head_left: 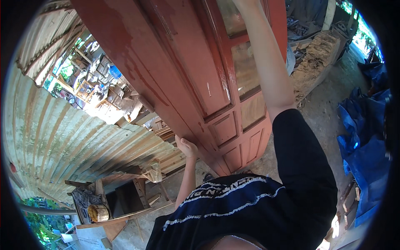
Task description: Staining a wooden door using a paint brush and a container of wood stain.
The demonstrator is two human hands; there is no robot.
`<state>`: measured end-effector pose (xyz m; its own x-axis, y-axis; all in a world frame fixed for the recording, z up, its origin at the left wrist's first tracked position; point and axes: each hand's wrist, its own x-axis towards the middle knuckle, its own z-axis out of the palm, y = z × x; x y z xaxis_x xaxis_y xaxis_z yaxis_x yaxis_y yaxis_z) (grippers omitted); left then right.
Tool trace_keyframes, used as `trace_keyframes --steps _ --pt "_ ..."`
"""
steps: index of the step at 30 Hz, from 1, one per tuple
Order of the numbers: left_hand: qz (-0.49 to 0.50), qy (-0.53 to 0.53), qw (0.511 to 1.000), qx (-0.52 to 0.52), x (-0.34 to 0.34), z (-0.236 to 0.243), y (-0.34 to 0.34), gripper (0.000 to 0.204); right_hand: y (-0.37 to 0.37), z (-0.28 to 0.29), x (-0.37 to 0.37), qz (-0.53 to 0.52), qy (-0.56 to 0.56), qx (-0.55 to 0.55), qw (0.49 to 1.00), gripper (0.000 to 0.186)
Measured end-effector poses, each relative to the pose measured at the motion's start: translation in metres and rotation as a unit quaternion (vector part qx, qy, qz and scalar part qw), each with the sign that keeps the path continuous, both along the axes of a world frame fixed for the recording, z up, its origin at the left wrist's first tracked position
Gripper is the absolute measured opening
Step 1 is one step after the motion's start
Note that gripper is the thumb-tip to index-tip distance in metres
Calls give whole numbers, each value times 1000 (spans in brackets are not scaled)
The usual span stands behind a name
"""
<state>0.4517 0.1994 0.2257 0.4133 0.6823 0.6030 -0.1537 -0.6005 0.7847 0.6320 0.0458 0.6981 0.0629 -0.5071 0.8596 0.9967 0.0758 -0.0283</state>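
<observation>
- The reddish-brown panelled door runs from the upper centre of the frame down to the lower centre, tilted in view, its narrow end just ahead of the dark shirt.
- The left hand, near the centre of the frame, is clamped on the door's left edge, with the fingers partly hidden.
- The right arm reaches up over the door's right side; the right hand is mostly cut off by the top edge, so I cannot tell whether it is gripping.
- Glass panes line the door's right half, and darker streaks trail down the wide left board.
- Corrugated sheeting fills the left of the frame.
- At lower left, a patterned cloth lies near a dark box-like opening.
- A rough wood block lies at upper right.
- A crumpled blue tarp hangs at the right.
</observation>
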Motion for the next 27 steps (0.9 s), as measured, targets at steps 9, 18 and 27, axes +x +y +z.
trace_keyframes --steps 9,18,27 --pt "-3 0 1000 18 -11 4 3 73 -33 -208 -45 -26 223 -82 971 41" --pt "-62 -24 998 -14 -5 13 3 72 -105 -369 -70 -17 375 -188 908 41" --pt "-116 -27 992 -51 -8 8 7 81 -96 -277 -77 -119 327 -208 914 36"
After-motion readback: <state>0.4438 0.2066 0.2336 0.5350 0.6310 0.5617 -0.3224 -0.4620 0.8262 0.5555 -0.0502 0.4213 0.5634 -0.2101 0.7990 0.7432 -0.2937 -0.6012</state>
